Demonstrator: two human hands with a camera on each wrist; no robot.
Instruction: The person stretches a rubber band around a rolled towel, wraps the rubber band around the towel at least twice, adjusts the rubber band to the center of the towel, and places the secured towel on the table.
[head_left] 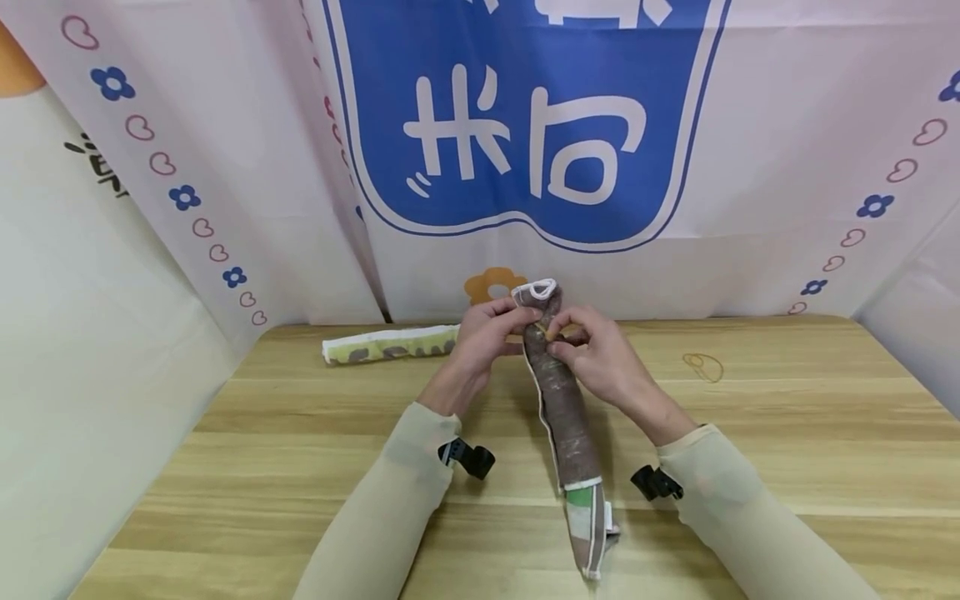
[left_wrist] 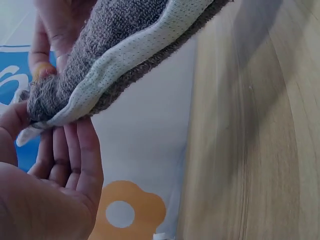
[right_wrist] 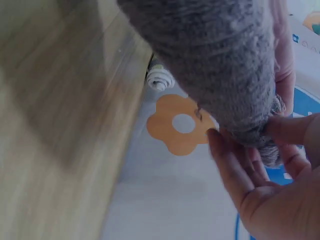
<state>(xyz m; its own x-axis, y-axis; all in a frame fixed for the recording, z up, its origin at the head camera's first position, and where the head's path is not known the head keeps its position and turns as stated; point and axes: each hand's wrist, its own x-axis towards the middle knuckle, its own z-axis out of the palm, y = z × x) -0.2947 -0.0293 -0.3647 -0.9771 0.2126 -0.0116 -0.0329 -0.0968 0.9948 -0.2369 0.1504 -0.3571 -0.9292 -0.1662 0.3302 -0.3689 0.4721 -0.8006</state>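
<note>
A rolled grey-brown towel (head_left: 568,408) with a white edging runs lengthwise in front of me, its far end raised. My left hand (head_left: 483,346) grips it below the white-trimmed top, with thumb and fingers on either side. There the roll narrows to a pinched neck. At this neck my right hand (head_left: 600,354) pinches a yellowish rubber band (head_left: 542,330), mostly covered by the fingers. The towel's near end tapers into a striped green, white and brown tip. In the right wrist view, the right thumb presses against the narrowed part of the towel (right_wrist: 210,65).
A second rolled towel (head_left: 390,343), yellow-green with a white edge, lies at the back left of the wooden table (head_left: 247,467). A loose rubber band (head_left: 722,367) lies to the right. A printed cloth backdrop (head_left: 780,167) stands behind the table's back edge.
</note>
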